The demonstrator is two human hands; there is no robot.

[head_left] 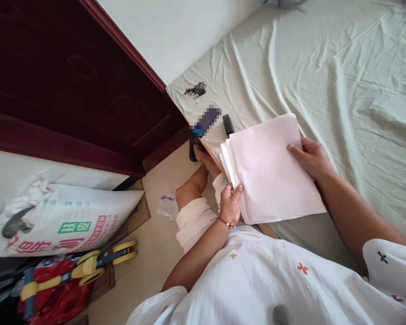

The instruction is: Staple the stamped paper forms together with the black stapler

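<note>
A stack of white paper sheets (270, 171) is held over the edge of the bed, above my lap. My left hand (231, 202) grips its near left edge, thumb on top and the other fingers underneath. On the right edge, my right hand (309, 157) holds the stack with its thumb lying on the top sheet; its other fingers are mostly hidden below. The sheets fan out unevenly along the left side. Just beyond the stack's far left corner lies a small black object (228, 125) on the bed.
A pale green sheet (318, 81) covers the bed. Keys (196, 90) and a blurred-out dark blue item (208, 121) lie near its left edge. On the floor side are a dark red door (71, 76), a printed white sack (67, 216) and a yellow-and-blue wheeled thing (88, 266).
</note>
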